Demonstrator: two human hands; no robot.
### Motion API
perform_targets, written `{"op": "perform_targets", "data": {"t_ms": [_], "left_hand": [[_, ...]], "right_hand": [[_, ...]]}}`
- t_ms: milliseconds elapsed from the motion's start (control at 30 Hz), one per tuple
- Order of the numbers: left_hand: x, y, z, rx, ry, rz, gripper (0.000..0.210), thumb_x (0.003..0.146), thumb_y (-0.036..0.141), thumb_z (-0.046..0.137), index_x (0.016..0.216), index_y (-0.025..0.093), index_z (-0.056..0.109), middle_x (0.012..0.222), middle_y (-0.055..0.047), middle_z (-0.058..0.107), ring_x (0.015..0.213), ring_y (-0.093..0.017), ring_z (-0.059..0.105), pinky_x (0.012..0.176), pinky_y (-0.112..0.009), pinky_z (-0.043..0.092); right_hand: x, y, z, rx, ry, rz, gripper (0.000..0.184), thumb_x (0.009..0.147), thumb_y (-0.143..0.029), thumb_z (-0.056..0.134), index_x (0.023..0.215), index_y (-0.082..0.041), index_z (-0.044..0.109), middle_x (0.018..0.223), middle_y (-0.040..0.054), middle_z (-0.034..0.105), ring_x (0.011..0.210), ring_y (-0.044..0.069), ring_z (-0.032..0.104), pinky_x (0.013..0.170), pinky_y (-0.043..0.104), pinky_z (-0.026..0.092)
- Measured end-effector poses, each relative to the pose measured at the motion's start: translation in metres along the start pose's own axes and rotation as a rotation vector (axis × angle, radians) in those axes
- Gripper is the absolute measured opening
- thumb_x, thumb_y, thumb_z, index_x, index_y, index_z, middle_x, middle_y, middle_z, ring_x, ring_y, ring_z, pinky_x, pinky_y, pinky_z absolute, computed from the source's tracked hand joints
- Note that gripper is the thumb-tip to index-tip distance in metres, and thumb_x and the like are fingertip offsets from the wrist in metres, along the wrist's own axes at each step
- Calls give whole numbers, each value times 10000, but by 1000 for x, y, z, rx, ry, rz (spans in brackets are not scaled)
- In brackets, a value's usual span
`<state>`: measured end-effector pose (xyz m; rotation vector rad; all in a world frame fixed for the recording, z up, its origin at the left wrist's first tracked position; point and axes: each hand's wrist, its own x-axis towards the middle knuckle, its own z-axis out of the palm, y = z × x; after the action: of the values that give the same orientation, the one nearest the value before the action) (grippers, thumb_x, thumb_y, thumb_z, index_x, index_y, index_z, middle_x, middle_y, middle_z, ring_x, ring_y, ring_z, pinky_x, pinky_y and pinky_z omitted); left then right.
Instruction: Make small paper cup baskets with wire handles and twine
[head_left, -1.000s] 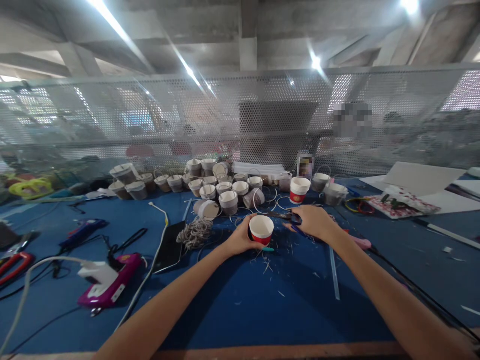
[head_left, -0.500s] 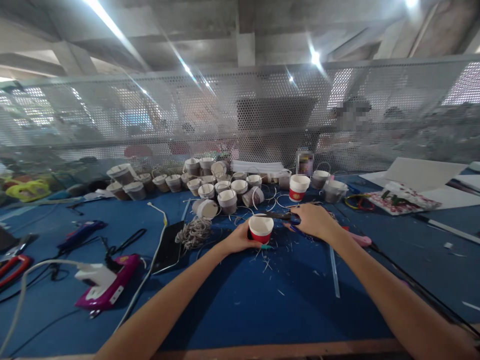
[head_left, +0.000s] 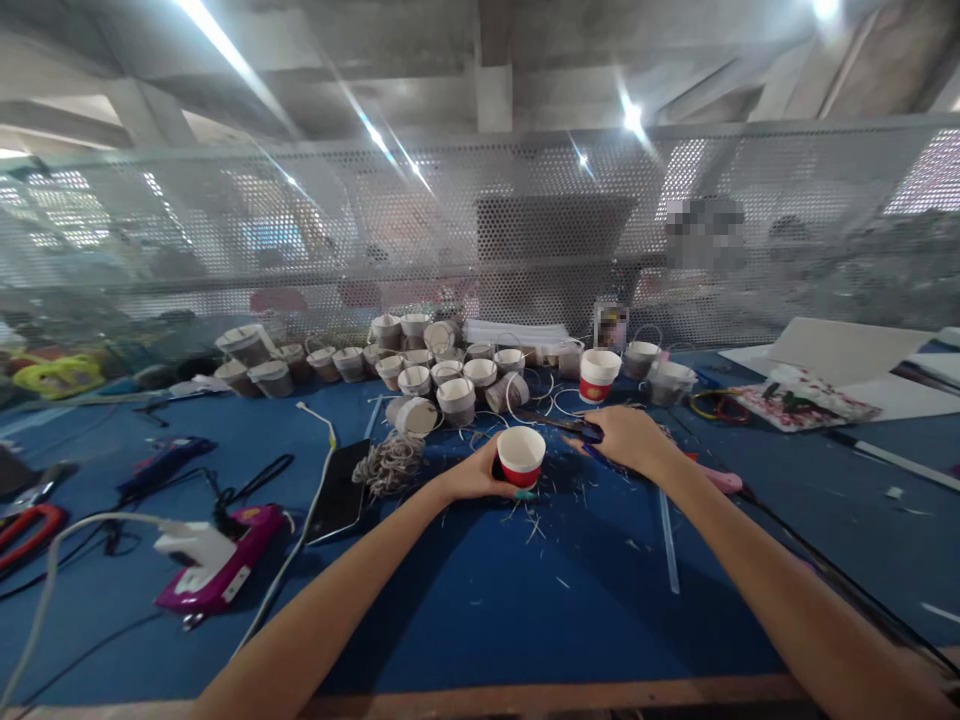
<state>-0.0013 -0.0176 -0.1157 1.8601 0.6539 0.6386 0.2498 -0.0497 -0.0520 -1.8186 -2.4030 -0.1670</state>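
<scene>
My left hand (head_left: 480, 474) is closed round a red and white paper cup (head_left: 522, 460), upright with its mouth facing up. A teal covering shows on the thumb tip. To the right of the cup, my right hand (head_left: 621, 438) grips a pair of scissors (head_left: 559, 422), its dark blades pointing left behind the cup's rim, apart from it. Behind them stands a stack of matching paper cups (head_left: 599, 374). Several small cups wrapped in grey cord (head_left: 456, 400) crowd the back of the table. Left of my left hand lies a bundle of grey cord (head_left: 390, 464).
A phone (head_left: 339, 492) and a purple power strip (head_left: 225, 565) with cables lie at left, near red-handled scissors (head_left: 34, 535). At right are a pink-handled tool (head_left: 718, 481), a clear stick (head_left: 669, 545) and white sheets (head_left: 847, 350). A perforated metal screen (head_left: 420, 230) stands behind.
The scissors have moved back from over the cup's rim to behind and right of it, their blades tilting differently. My left hand keeps the cup in about the same place.
</scene>
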Motion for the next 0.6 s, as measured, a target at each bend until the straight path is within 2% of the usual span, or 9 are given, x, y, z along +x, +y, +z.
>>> {"op": "perform_targets", "data": {"t_ms": [100, 200, 333, 600], "left_hand": [[0, 2, 2, 53, 47, 42, 932, 474, 268, 789, 1279, 179, 328, 1230, -115, 475, 1150, -276, 418, 995, -419, 294], [2, 0, 4, 121, 61, 89, 812, 523, 291, 767, 1229, 148, 390, 1145, -119, 535, 1098, -270, 461, 976, -412, 314], [4, -4, 4, 140, 27, 110, 693, 581, 292, 734, 1185, 135, 431, 1050, -107, 586, 1052, -255, 494, 956, -403, 329], [2, -6, 4, 125, 46, 94, 693, 580, 263, 732, 1187, 138, 421, 1095, -114, 567, 1030, -243, 507, 937, -394, 353]], "right_hand": [[0, 2, 3, -33, 45, -3, 523, 746, -619, 372, 927, -194, 617, 812, 91, 648, 739, 228, 598, 563, 271, 369], [1, 4, 7, -52, 49, -44, 520, 737, -615, 394, 951, -198, 619, 854, 100, 647, 790, 246, 594, 598, 287, 382], [1, 4, 7, -42, 8, -63, 485, 743, -590, 406, 959, -218, 630, 864, 93, 657, 762, 244, 601, 577, 287, 376], [-1, -2, -2, -7, -28, -46, 428, 735, -565, 428, 824, -211, 651, 785, 76, 667, 703, 224, 601, 549, 269, 352]]}}
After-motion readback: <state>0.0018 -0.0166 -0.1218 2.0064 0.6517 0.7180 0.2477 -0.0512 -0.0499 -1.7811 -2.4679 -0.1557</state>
